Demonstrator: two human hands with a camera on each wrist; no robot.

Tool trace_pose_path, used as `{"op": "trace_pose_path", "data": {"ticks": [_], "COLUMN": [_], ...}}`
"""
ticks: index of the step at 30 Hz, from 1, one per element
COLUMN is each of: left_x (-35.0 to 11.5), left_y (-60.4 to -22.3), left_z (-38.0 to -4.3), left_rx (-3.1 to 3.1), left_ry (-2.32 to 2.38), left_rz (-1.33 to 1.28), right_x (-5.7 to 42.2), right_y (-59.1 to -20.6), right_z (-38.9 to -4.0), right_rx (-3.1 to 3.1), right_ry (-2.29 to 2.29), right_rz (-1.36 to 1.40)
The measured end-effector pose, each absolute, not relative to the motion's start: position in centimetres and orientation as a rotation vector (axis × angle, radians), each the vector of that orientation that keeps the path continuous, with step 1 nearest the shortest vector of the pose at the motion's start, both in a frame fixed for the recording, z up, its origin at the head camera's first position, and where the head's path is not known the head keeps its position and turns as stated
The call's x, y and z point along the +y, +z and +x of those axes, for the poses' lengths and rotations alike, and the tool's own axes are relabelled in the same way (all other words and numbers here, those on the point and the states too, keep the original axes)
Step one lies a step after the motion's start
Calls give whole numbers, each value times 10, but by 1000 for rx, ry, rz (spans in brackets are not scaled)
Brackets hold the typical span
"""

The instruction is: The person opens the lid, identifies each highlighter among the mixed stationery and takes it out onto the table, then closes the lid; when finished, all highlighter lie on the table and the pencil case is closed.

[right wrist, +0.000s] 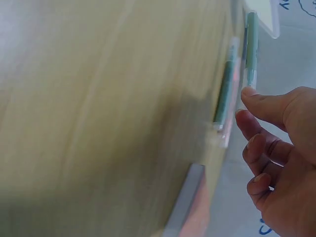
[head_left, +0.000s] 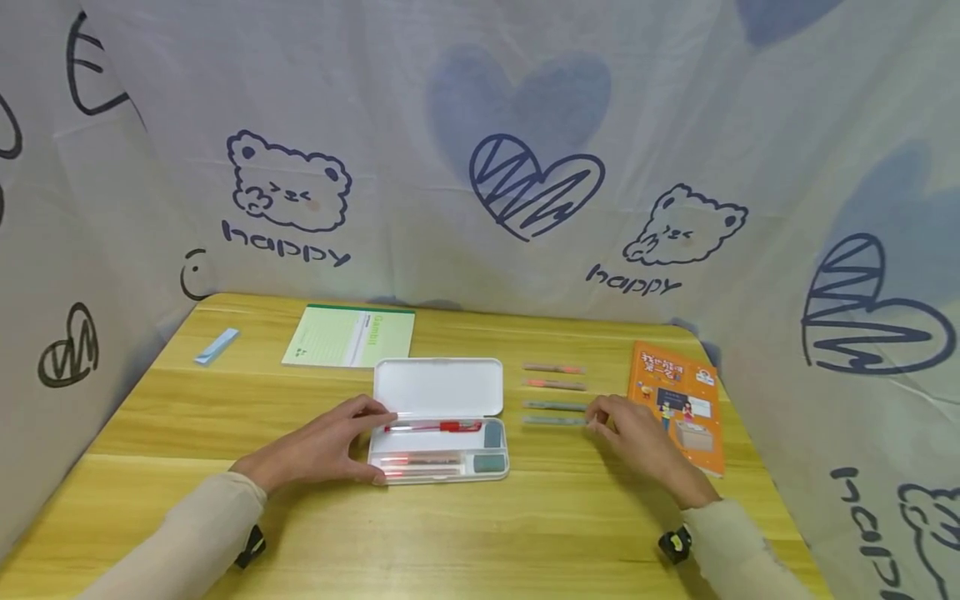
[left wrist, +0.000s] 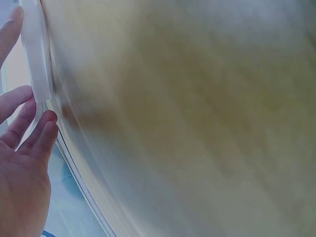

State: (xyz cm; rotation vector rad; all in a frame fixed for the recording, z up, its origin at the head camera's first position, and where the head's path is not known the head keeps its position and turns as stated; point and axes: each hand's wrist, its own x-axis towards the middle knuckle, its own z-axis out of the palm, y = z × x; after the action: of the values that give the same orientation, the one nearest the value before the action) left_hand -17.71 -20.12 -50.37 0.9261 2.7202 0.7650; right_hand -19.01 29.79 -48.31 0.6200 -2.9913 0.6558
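A white pencil case point(head_left: 438, 387) lies with its lid raised. In it are a red pen point(head_left: 442, 427), two pens with orange-red parts point(head_left: 420, 458) in the front compartment, and two grey-green blocks point(head_left: 490, 462). My left hand point(head_left: 333, 442) holds the case by its left end, thumb at the front corner and fingers near the hinge; the left wrist view shows fingertips point(left wrist: 49, 116) against its edge. To the right, my right hand point(head_left: 630, 429) pinches the end of a green pen point(right wrist: 252, 44) between thumb and forefinger. Another green pen point(head_left: 553, 406) lies just behind it.
Two pens with orange-red parts point(head_left: 553, 384) lie farther back. An orange book point(head_left: 678, 408) is beside my right hand. A green notebook point(head_left: 348, 336) and a light-blue strip point(head_left: 217, 347) lie at the back left. Printed cloth point(head_left: 420, 275) stands around the wooden table point(head_left: 450, 542).
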Motion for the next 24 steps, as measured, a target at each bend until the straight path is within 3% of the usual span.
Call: {"op": "trace_pose_path", "data": {"ticks": [10,24], "left_x": [-202,-202], "left_y": [-504,-504], "left_z": [-178,-178], "left_rx": [2715,2707], "left_ry": [744,762], "left_rz": [938,931], "right_x": [303,299], "right_y": [-503,-503], "right_z": [-200,-202], "right_rx": [-3052,-3085], "right_ry": [646,545], "right_rz": [620,644]}}
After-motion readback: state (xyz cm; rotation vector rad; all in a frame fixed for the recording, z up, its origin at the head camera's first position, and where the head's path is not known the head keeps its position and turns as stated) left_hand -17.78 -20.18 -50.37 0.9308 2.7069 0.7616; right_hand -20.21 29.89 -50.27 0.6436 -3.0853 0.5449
